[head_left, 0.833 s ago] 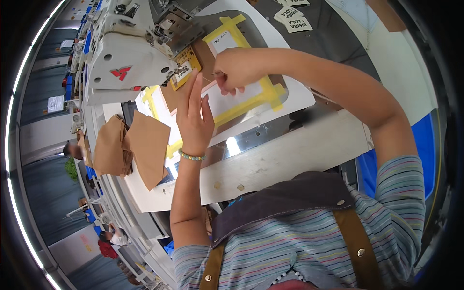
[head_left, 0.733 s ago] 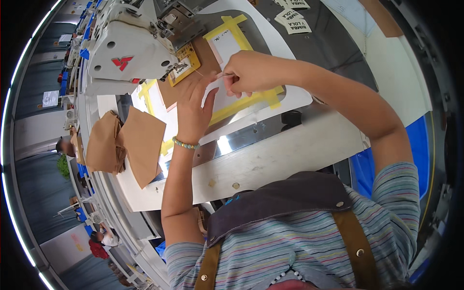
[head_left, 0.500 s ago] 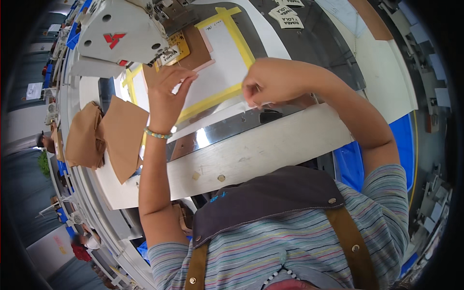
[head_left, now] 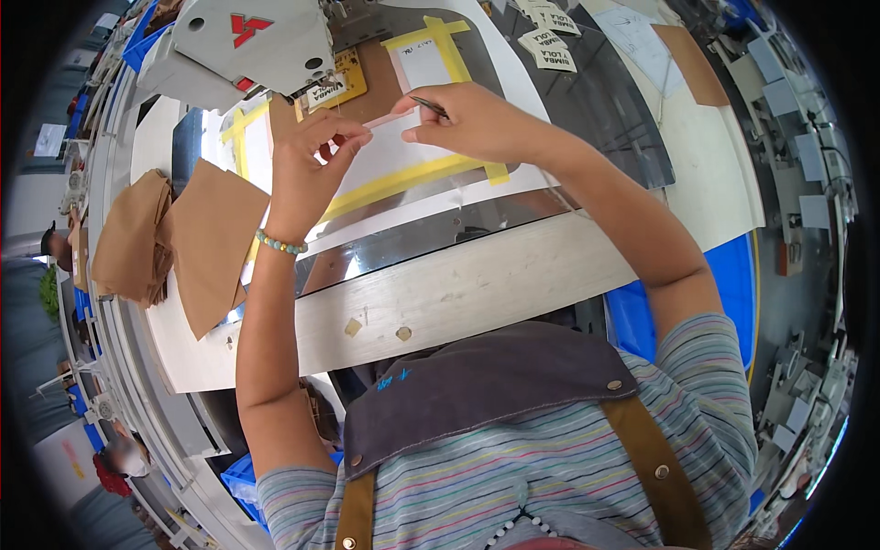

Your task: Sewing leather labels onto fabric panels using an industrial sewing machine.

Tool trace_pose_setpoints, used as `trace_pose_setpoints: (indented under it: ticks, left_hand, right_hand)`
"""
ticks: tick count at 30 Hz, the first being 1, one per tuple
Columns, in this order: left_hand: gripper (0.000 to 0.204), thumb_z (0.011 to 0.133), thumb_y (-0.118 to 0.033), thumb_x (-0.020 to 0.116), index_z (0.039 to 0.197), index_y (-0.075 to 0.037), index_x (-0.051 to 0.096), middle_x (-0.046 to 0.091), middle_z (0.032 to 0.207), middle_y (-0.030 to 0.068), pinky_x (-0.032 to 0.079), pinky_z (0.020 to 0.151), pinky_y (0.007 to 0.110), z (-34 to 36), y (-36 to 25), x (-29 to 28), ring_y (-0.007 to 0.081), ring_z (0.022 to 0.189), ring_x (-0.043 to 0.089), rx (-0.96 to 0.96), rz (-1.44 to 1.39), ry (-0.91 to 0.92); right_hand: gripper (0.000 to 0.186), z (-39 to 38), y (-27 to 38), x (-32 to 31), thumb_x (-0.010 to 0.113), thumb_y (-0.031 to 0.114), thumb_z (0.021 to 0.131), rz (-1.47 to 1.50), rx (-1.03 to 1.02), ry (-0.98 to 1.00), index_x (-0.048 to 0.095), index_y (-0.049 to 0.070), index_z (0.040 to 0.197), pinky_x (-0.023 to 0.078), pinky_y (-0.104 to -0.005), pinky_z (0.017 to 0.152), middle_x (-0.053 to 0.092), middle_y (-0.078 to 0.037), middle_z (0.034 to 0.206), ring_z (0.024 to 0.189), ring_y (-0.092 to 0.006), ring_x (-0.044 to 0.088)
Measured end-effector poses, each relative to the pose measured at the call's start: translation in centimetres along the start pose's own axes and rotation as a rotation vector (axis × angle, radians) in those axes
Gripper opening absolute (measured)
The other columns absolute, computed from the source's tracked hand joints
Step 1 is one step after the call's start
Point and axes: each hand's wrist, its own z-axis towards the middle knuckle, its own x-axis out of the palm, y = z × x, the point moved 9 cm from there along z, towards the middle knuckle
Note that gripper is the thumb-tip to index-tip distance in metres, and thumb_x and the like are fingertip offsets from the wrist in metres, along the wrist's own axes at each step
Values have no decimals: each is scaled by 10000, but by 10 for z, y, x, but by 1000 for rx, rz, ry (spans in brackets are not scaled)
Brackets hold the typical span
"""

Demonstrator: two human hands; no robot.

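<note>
My left hand (head_left: pixel 316 160) is raised just in front of the sewing machine head (head_left: pixel 229 46), its thumb and fingertips pinched together. Whatever lies in that pinch is too fine to make out. Close by on the right, my right hand (head_left: pixel 467 124) grips a slim dark metal tool (head_left: pixel 429 107) that looks like tweezers. Under the machine, a pale label (head_left: pixel 325 90) lies by a yellow template (head_left: pixel 353 75) on a brown piece (head_left: pixel 376 69). Beneath my hands is a white sheet (head_left: pixel 367 174) edged with yellow tape (head_left: pixel 403 181).
Folded brown fabric pieces (head_left: pixel 133 238) and a flat brown piece (head_left: pixel 215 247) lie at the left. Printed labels (head_left: pixel 550 50) are piled on the dark glossy surface (head_left: pixel 605 110) at the back. Farther right is another brown piece (head_left: pixel 692 64). A blue bin (head_left: pixel 733 284) stands below the table's right end.
My right hand has moved left and away from me, closer to my left hand, and the dark tool now shows in it. My left hand stays pinched by the machine. The view has shifted slightly.
</note>
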Motion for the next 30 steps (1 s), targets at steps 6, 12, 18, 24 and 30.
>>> trace_pose_setpoints:
  ticks: [6,12,18,24,30]
  left_hand:
    - [55,916,-58,782,967,-40,793,726,886,27,491,654,252,-3,17,-1,109,751,619,-74,-123,-7]
    - [50,945,-89,777,961,-44,791,732,910,10,495,677,242,-3,37,2,81,758,613,-149,-261,-10]
    - [80,955,-106,779,968,-27,785,733,918,6,511,711,237,-6,43,2,70,766,618,-196,-362,-24]
    - [61,925,-18,789,985,-22,794,692,870,5,476,684,226,1,27,4,80,752,593,-162,-468,-43]
    - [91,895,28,785,965,-30,786,680,874,27,418,656,251,17,3,1,99,756,561,-15,-367,40]
  right_hand:
    - [504,17,-17,15,633,411,1045,528,312,75,663,-27,1292,393,-288,619,489,16,768,682,-118,463]
    - [425,13,-31,12,520,347,1111,154,191,38,672,6,1316,449,-263,606,606,-19,905,721,-134,550]
    - [418,-37,-2,37,499,350,1109,340,288,437,701,34,1290,478,-295,538,689,-51,818,707,-122,637]
    - [347,-4,-31,-13,554,302,1080,162,160,97,731,34,1210,473,-307,706,690,-27,788,720,-136,566]
    - [276,26,-66,-36,570,206,1072,198,179,-97,716,8,1198,477,-285,760,651,-32,787,779,-107,593]
